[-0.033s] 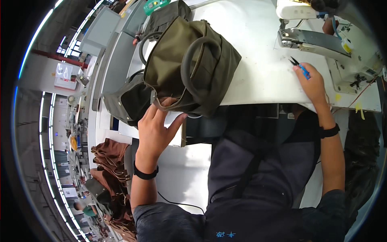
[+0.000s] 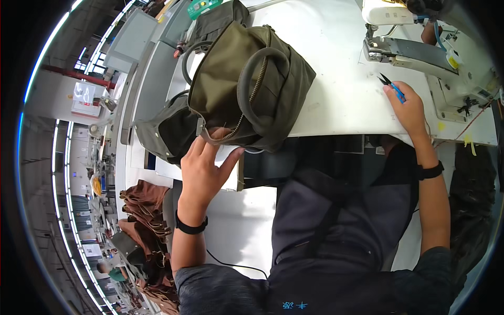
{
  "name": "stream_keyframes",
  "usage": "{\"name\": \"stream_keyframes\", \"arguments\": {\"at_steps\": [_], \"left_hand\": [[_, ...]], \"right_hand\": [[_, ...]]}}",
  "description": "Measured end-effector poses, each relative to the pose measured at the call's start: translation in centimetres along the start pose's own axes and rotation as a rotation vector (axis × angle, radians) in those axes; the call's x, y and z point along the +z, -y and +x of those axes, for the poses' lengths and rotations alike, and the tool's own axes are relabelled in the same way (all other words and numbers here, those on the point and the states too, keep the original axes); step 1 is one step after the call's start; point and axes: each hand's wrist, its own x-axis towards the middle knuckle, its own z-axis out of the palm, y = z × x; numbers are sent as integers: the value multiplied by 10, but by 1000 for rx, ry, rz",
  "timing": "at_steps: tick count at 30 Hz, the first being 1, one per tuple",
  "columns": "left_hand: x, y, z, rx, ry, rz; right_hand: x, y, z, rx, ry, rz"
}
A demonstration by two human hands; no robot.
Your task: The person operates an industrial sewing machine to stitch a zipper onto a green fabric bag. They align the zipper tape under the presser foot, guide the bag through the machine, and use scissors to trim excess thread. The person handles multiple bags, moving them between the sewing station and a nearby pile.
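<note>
An olive-green fabric handbag (image 2: 223,76) with two rounded handles and an unzipped brass zipper leans on the white table. At its near end is my left hand (image 2: 200,170), gripping the rim by the zipper's end. Its fingertips reach into the bag's mouth and are partly hidden, while the thumb stays outside below the edge. My right hand (image 2: 411,110) rests at the table's right side, closed around blue-handled thread snips (image 2: 397,93). Their dark blades point away to the upper left, apart from the bag.
A sewing machine (image 2: 415,55) stands at the far right. Another dark green bag (image 2: 165,128) lies left of the handbag, with a further dark one (image 2: 223,21) behind. Brown bags (image 2: 144,210) are piled at lower left. The white table's (image 2: 336,100) front edge runs before my lap.
</note>
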Motion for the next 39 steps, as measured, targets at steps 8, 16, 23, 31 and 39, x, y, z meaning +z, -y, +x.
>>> {"name": "stream_keyframes", "arguments": {"at_steps": [8,16,23,31,39], "left_hand": [[5,8,-7,6,-51,4],[11,18,-9,14,-51,-105],[6,20,-10,-36,35,-131],[-36,25,-39,105,-201,23],[-23,-1,-9,-77,-252,-56]], "right_hand": [[6,-6,-1,-135,-59,-22],[5,0,-1,-115,-46,-5],[4,1,-1,-98,-38,-16],[10,10,-1,-79,11,72],[-1,1,-1,-82,-30,67]]}}
